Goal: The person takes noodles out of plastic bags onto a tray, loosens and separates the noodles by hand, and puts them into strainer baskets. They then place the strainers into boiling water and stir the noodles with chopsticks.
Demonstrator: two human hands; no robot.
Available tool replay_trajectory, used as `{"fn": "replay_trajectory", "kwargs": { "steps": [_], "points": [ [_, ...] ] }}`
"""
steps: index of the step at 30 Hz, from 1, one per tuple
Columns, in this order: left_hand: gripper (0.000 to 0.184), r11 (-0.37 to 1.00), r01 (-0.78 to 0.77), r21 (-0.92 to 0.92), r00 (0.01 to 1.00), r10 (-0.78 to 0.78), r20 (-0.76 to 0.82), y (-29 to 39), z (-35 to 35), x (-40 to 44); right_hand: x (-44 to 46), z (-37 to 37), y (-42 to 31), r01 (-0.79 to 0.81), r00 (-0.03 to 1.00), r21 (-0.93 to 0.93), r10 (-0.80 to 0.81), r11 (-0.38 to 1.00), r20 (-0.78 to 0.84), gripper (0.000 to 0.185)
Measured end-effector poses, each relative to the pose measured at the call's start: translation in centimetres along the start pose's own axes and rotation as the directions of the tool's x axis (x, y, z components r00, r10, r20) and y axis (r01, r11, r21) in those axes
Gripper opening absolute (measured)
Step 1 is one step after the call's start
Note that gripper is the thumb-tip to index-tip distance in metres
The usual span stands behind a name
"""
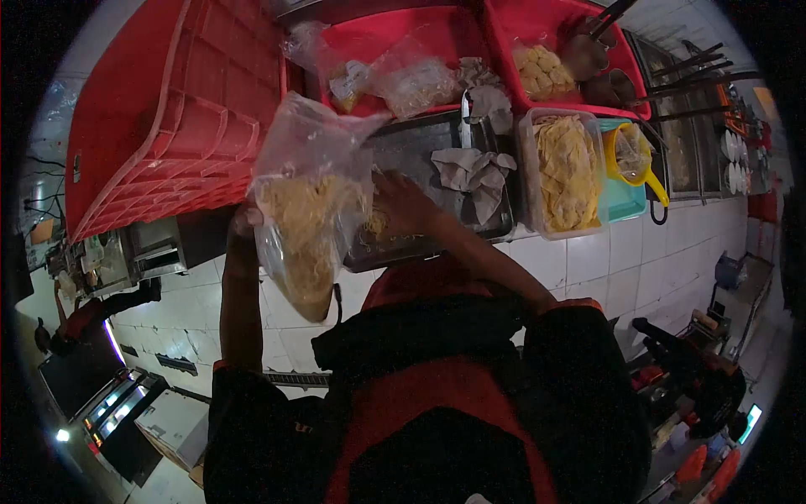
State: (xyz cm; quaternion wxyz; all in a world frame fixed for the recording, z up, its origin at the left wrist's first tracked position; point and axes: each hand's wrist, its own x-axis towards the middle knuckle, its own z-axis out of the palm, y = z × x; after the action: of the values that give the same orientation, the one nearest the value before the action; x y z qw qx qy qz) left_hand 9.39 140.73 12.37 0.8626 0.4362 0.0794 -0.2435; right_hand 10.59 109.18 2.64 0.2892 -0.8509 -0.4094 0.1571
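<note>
My left hand (246, 220) is closed on the side of a clear plastic bag (290, 139). Pale yellow noodles (306, 218) fill the lower part of that bag, which hangs tilted over the left edge of a dark metal tray (420, 139). Inside the tray, my right hand (405, 203) reaches in beside the bag with its fingers apart, and a few loose noodle strands (377, 223) show below it. The bag partly covers its fingertips. To the right of this hand lies a crumpled grey cloth (476, 178).
A tall red crate (159, 168) stands on the left. Behind the tray are a red tub (403, 35) with plastic bags and a second red tub (525, 105) with pots. A clear container (606, 220) of yellow sheets and a yellow strainer (655, 186) sit at right. Other people work farther away.
</note>
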Motion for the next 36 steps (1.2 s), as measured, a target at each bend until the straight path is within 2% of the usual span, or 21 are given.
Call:
{"fn": "replay_trajectory", "kwargs": {
  "steps": [2,7,8,10,13,14,17,19,20,21,22,23,25,26,28,29,30,32,33,34,36],
  "points": [
    [0.045,0.992,-0.121,0.036,0.988,0.124,-0.093,1.3,1.3,3.4,-0.5,0.6,-0.2,0.024,1.000,-0.072,-0.025,0.997,-0.018,0.079],
    [0.034,0.851,-0.414,0.322,0.850,0.489,-0.198,4.5,9.5,14.7,-1.5,0.9,0.3,-0.150,0.979,-0.187,0.120,0.971,-0.162,0.086],
    [0.032,0.782,-0.465,0.415,0.793,0.577,-0.198,4.7,12.0,17.3,-1.7,0.1,0.1,-0.149,0.979,-0.197,0.117,0.969,-0.165,0.086],
    [0.036,0.554,-0.520,0.650,0.654,0.748,-0.113,5.3,14.2,21.7,-2.0,-2.1,-0.8,-0.302,0.951,-0.106,0.292,0.947,-0.103,0.082],
    [0.045,0.516,-0.609,0.602,0.629,0.777,-0.029,5.2,13.5,28.1,-2.9,-2.3,-0.5,-0.321,0.922,-0.056,0.299,0.945,-0.246,0.081],
    [0.045,0.534,-0.597,0.598,0.644,0.764,-0.040,5.1,12.7,29.6,-3.2,-2.2,-0.3,-0.335,0.920,-0.048,0.316,0.941,-0.233,0.081],
    [0.056,0.384,-0.439,0.812,0.728,0.682,0.070,3.9,10.6,29.9,-2.8,-1.9,1.0,-0.427,0.852,0.137,0.448,0.894,-0.271,0.077],
    [0.055,0.254,-0.137,0.957,0.641,0.760,-0.110,1.6,11.8,24.9,-2.5,-1.5,2.7,-0.450,0.804,0.362,0.547,0.816,-0.234,0.068],
    [0.054,-0.181,-0.244,0.953,0.508,0.813,0.284,-1.4,8.2,23.3,-2.4,-1.3,3.1,-0.449,0.803,0.367,0.549,0.814,-0.234,0.068],
    [0.057,0.332,-0.095,0.938,0.739,0.655,-0.157,-2.2,12.6,17.8,-2.3,-0.9,3.5,-0.446,0.760,0.382,0.568,0.809,-0.316,0.061],
    [0.056,0.688,-0.037,0.725,0.802,0.453,-0.388,-6.0,12.9,14.8,-2.2,-0.8,3.7,-0.443,0.710,0.394,0.583,0.805,-0.395,0.053],
    [0.055,0.680,-0.088,0.728,0.815,0.469,-0.340,-10.8,10.6,13.1,-2.2,-1.0,3.9,-0.443,0.711,0.394,0.583,0.806,-0.394,0.053],
    [0.055,0.647,0.121,0.753,0.893,0.260,-0.367,-14.4,12.5,8.7,-2.8,-1.4,4.3,-0.183,0.713,0.723,0.596,0.666,-0.368,0.043],
    [0.055,0.652,0.123,0.748,0.886,0.268,-0.379,-15.2,12.5,8.3,-2.8,-1.4,4.6,-0.182,0.725,0.721,0.586,0.669,-0.361,0.043],
    [0.056,0.789,0.084,0.609,0.892,0.213,-0.399,-16.5,11.4,7.2,-2.8,-0.7,5.0,-0.125,0.729,0.937,0.670,0.327,-0.136,0.046],
    [0.054,0.836,-0.148,0.529,0.886,0.350,-0.305,-18.8,8.5,7.7,-2.8,-1.7,4.4,-0.038,0.768,0.970,0.629,0.239,-0.125,0.043],
    [0.054,0.836,-0.152,0.528,0.878,0.359,-0.317,-17.7,8.3,7.0,-2.7,-3.2,3.5,-0.043,0.778,0.970,0.617,0.241,-0.119,0.043],
    [0.052,0.872,-0.140,0.469,0.873,0.332,-0.356,-14.9,8.6,5.5,-2.2,-5.7,1.7,-0.008,0.747,1.000,0.664,-0.021,0.019,0.043],
    [0.048,0.836,-0.156,0.526,0.867,0.371,-0.333,-14.1,7.9,4.8,-1.8,-5.7,1.6,-0.038,0.736,0.993,0.675,0.113,-0.049,0.037],
    [0.048,0.836,-0.161,0.525,0.863,0.377,-0.335,-13.4,7.3,4.3,-1.8,-5.7,1.3,-0.039,0.740,0.992,0.670,0.116,-0.049,0.037],
    [0.045,0.912,-0.192,0.363,0.912,0.302,-0.276,-12.1,6.8,3.5,-1.9,-5.9,0.7,-0.284,0.751,0.916,0.659,0.285,0.028,0.049]
  ]
}}
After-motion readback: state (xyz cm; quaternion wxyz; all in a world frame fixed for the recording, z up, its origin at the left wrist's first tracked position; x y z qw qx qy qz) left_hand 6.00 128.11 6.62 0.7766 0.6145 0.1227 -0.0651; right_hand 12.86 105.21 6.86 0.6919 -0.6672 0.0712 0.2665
